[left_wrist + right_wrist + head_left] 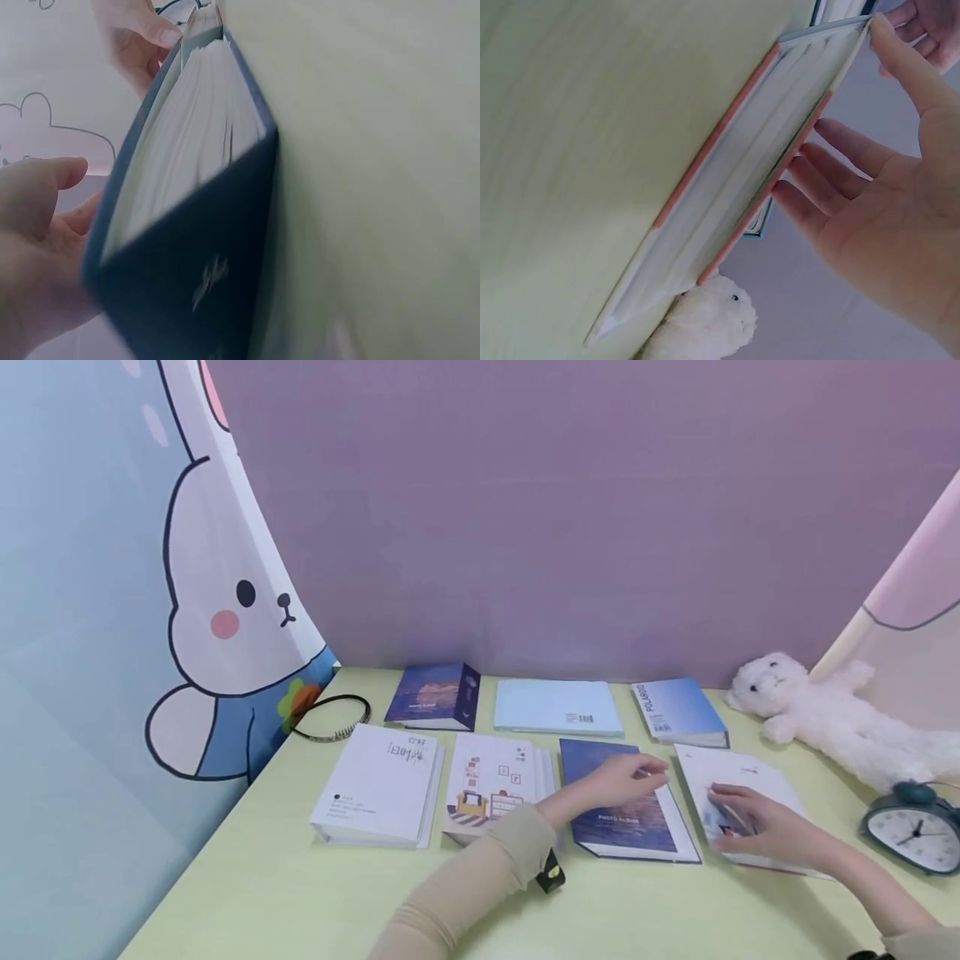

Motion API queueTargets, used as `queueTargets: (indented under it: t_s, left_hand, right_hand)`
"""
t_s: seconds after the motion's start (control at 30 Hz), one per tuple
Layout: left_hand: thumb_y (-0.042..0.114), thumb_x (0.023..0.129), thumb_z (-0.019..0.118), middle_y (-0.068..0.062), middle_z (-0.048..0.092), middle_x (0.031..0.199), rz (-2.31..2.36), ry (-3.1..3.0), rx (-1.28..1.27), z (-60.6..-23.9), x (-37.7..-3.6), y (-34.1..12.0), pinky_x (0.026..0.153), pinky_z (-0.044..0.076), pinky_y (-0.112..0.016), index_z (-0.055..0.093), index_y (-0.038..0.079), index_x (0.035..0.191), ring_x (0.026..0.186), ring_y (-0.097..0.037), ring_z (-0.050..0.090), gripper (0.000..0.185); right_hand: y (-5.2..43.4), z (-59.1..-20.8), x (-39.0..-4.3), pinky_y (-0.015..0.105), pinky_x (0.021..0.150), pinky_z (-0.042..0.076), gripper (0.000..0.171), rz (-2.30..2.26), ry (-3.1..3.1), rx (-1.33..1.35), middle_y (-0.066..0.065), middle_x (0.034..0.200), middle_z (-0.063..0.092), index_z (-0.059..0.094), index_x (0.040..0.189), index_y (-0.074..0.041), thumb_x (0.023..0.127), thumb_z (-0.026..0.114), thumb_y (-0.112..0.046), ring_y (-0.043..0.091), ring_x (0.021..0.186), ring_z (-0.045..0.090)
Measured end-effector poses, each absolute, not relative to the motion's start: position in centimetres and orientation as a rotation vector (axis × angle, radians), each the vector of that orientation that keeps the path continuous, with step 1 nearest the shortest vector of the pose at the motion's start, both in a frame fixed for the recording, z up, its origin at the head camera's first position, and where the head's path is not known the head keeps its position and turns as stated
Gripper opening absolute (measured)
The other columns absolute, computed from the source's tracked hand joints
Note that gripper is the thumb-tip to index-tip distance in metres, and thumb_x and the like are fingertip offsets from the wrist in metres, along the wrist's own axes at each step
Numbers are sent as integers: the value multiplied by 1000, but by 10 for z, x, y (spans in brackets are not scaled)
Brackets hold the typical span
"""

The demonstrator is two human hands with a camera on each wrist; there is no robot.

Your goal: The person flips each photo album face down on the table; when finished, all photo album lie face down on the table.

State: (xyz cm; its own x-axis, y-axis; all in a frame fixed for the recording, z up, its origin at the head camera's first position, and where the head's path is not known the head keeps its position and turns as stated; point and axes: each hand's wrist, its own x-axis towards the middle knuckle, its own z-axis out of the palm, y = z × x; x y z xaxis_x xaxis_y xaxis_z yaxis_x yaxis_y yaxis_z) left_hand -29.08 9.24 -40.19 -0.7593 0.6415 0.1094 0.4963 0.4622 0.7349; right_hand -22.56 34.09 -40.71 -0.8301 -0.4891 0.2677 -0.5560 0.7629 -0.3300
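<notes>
My left hand (626,779) hovers over a dark blue photo album (626,831) in the head view, its fingers loosely bent and holding nothing. In the left wrist view, that hand (41,255) is beside the album's cover, the spine (195,277) facing the camera. On the white album (750,774) to the right rests my right hand (772,831), fingers spread over its cover. The right wrist view shows those fingertips (791,195) at the reddish cover edge and the thumb near the spine-side corner. Both albums lie flat on the table.
Left of them lie a white album (378,785) and an illustrated one (487,777). Behind are a sunset-cover album (431,693), a pale blue one (555,703) and a Polaroid one (682,706). A headband (330,718), white plush toy (832,714) and alarm clock (915,835) flank them.
</notes>
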Motion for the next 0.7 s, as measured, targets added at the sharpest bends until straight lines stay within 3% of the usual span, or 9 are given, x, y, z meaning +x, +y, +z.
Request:
queueTargets:
  t_s: [0.07,0.13,0.27,0.43,0.5,0.7]
  left_hand:
    - [34,98,48,5,62,125,1173,2518,981,-404,-288,98,84,47,-11,55,15,131,108,-5,60,38]
    - [33,98,48,5,61,125,1180,2489,978,-405,-286,102,85,47,-11,55,14,131,110,-6,59,38]
    - [34,99,47,8,62,122,1115,2479,992,-406,-281,107,84,48,-13,56,18,130,102,-4,61,37]
    - [40,98,45,15,64,113,917,2588,956,-407,-273,108,104,39,-39,58,27,127,94,0,59,34]
    - [41,98,45,17,64,113,870,2624,938,-407,-271,109,108,34,-45,59,29,126,100,1,58,34]
    - [38,99,45,14,63,119,802,2585,1008,-409,-268,111,97,41,-20,56,25,130,103,1,58,36]
  right_hand:
    - [343,-410,-226,-8,89,9,65,603,-2780,848,25,128,52,58,121,8,70,81,-26,23,120,46]
    - [344,-412,-226,-7,89,8,67,571,-2774,848,25,128,51,58,121,7,69,82,-28,37,114,46]
    - [346,-413,-225,0,87,21,70,531,-2770,843,25,126,51,60,122,3,65,84,-29,44,107,47]
    - [343,-409,-223,13,85,33,73,529,-2820,836,26,126,51,60,122,1,62,85,-33,44,110,48]
    - [341,-406,-222,20,87,37,76,521,-2858,814,26,126,50,58,122,0,61,85,-36,44,111,48]
    - [336,-402,-218,49,89,41,81,540,-2936,716,30,124,50,52,119,6,58,86,-35,47,112,47]
